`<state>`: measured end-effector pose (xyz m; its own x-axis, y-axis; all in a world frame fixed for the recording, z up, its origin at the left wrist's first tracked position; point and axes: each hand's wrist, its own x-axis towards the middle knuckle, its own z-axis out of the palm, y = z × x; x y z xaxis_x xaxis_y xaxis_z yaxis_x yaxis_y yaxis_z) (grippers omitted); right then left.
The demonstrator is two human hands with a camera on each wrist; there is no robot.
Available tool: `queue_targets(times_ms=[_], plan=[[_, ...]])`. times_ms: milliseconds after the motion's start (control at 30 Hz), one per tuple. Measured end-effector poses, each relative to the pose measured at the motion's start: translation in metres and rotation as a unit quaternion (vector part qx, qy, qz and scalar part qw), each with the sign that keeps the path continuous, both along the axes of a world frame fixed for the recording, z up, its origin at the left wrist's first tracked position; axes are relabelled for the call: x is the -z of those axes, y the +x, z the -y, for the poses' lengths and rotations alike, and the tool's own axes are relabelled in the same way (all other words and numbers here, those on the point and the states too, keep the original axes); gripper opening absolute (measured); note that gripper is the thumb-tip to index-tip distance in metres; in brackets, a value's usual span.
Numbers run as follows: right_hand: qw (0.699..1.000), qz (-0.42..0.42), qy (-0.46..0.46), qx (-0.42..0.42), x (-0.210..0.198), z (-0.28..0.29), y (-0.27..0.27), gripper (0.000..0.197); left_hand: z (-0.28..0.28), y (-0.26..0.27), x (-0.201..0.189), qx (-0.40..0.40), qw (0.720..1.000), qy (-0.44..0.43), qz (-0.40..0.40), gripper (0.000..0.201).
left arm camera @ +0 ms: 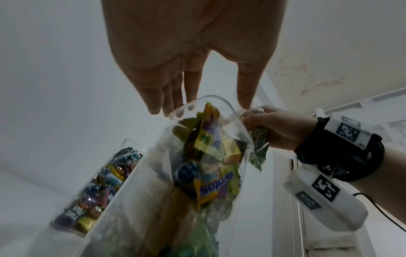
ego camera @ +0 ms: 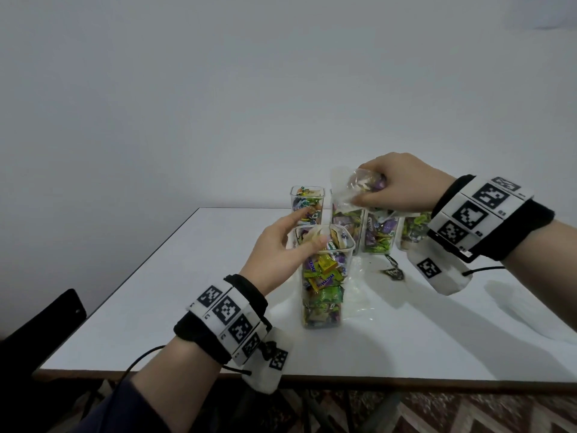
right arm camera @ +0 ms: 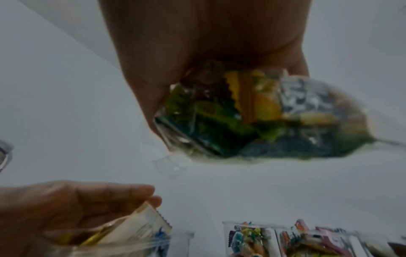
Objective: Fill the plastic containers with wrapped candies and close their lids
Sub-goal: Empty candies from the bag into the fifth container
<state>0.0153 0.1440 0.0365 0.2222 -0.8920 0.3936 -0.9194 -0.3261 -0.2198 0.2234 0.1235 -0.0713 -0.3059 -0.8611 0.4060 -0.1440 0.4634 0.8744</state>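
The left hand (ego camera: pixel 274 254), nearest the camera, rests with relaxed, straight fingers over the rim of the front plastic container (ego camera: pixel 324 285), which stands full of wrapped candies (ego camera: pixel 324 273) mid-surface (ego camera: pixel 156 292). Behind it, toward the far edge, stands a row of filled containers (ego camera: pixel 307 206). Above them the right hand (ego camera: pixel 402 185) has its grip closed around a clear candy bag (ego camera: pixel 356 189).

A white table (ego camera: pixel 156 307) (dark chair (ego camera: pixel 46 323) beside it) fronts a plain wall (ego camera: pixel 218 89).

"mentos" on a candy wrapper (ego camera: pixel 324 280) in the front container (ego camera: pixel 324 320)
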Motion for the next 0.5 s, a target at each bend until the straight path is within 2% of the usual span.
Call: queue_targets(times_ms=[67, 100, 200, 267, 367, 433, 500], plan=[[0.997, 0.068, -0.004, 0.024, 0.004, -0.001, -0.008, 0.018, 0.002, 0.005, -0.007, -0.031, 0.996, -0.075, 0.042, 0.038], [0.994, 0.105, -0.011, 0.033, 0.007, -0.002, -0.01, 0.018, 0.003, 0.006, -0.012, -0.048, 0.991, -0.103, 0.064, 0.029], [0.971, 0.235, 0.003, 0.044, 0.023, -0.002, -0.019, 0.016, 0.001, 0.003, -0.03, -0.045, 0.978, -0.164, 0.12, 0.024], [0.94, 0.338, 0.024, 0.052, 0.04, -0.001, -0.024, 0.012, 0.0, -0.005, -0.042, -0.016, 0.958, -0.206, 0.199, 0.024], [0.871, 0.479, 0.086, 0.068, 0.067, 0.003, -0.027, 0.016, 0.002, -0.021, -0.052, 0.018, 0.905, -0.229, 0.358, 0.02], [0.799, 0.575, 0.157, 0.084, 0.082, 0.007, -0.029, 0.025, 0.004, -0.029, -0.054, 0.029, 0.881, -0.206, 0.425, 0.026], [0.719, 0.646, 0.239, 0.091, 0.095, 0.01, -0.029, 0.03, 0.006, -0.032, -0.053, 0.03, 0.871, -0.187, 0.453, 0.045]])
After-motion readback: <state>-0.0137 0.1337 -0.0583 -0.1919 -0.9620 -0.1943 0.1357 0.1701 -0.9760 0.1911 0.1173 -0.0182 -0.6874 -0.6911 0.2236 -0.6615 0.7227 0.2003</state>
